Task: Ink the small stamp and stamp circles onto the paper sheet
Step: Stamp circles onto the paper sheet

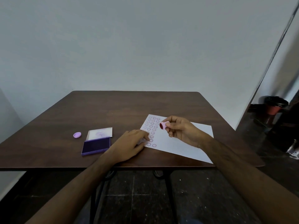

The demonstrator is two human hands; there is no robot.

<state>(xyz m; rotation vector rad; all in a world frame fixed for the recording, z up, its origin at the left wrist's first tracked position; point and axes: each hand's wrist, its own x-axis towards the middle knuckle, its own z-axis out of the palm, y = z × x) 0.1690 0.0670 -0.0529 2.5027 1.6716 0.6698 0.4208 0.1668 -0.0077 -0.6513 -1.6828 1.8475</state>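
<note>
A white paper sheet [182, 143] lies on the right half of the dark wooden table [113, 107], with several purple circles stamped in columns along its left side. My right hand [181, 131] holds the small pink stamp [164, 125] above the sheet, tipped sideways with its inked face pointing left. My left hand [131, 143] rests flat on the sheet's left edge, fingers spread over some circles. The purple ink pad [96, 145] sits open to the left of that hand, its white lid [100, 132] folded back.
A small lilac stamp cap [77, 135] lies on the table left of the ink pad. The table's near edge runs under my forearms. A dark bin [275, 107] and clutter stand on the floor at the right.
</note>
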